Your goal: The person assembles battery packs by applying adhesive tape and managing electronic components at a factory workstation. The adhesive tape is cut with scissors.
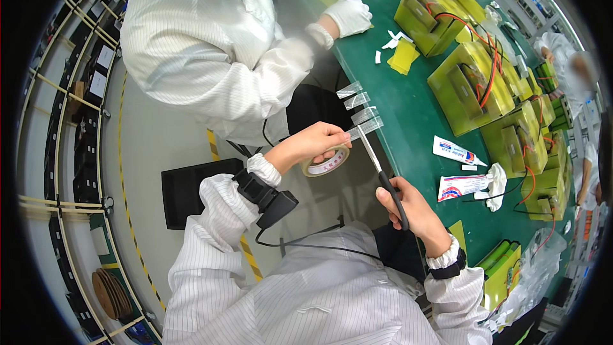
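Note:
My left hand point(313, 142) is closed on a roll of clear tape point(331, 165), its fingertips by the tape's pulled-out end. In my right hand point(414, 207) are black-handled scissors point(391, 190); their blades point away from me and lie at the stretched tape next to the table edge. Whether the blades have cut through I cannot tell. Several short strips of clear tape point(357, 99) hang in a row from the edge of the green table point(408, 134), just beyond the scissor tips.
Yellow-green battery packs point(469, 86) with red and black wires line the table's right side. Two white tubes point(456, 151) and a crumpled tissue point(496, 186) lie nearer. A co-worker's gloved hand point(350, 18) rests at the far edge, near yellow pieces point(403, 57). Shelving point(86, 121) stands left.

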A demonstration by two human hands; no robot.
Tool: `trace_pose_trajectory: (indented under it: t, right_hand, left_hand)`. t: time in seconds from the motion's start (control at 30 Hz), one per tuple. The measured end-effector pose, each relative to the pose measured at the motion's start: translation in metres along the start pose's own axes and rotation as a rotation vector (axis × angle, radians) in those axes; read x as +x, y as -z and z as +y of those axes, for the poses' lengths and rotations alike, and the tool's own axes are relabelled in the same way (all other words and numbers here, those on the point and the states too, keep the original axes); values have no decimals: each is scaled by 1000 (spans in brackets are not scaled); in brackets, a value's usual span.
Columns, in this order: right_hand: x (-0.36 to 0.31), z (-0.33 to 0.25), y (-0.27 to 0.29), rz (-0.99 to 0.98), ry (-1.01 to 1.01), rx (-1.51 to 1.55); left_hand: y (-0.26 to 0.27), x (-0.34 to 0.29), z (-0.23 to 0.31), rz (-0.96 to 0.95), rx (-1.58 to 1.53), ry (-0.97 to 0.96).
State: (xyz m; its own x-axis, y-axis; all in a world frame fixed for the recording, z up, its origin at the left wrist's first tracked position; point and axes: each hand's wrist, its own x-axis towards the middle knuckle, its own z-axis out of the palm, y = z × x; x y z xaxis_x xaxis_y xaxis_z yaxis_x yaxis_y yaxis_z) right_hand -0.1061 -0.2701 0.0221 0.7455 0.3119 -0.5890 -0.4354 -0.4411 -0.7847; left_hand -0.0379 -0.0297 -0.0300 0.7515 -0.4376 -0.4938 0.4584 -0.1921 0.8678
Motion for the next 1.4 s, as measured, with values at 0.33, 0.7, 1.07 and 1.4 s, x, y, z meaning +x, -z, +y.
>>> trace_pose_trajectory:
  t: [0.33, 0.7, 1.07, 1.4]
  right_hand:
    - [10, 10, -3, 84, 120, -162]
    - [-37, 33, -8, -624, 227, -29]
    - [-106, 55, 39, -325, 156, 497]
    - [-99, 69, 37, -406, 161, 470]
  left_hand:
    - [7, -2, 5, -39, 15, 6]
    - [12, -62, -13, 86, -6, 53]
    - [-46, 20, 31, 133, -33, 55]
    - [-44, 18, 39, 15, 404, 296]
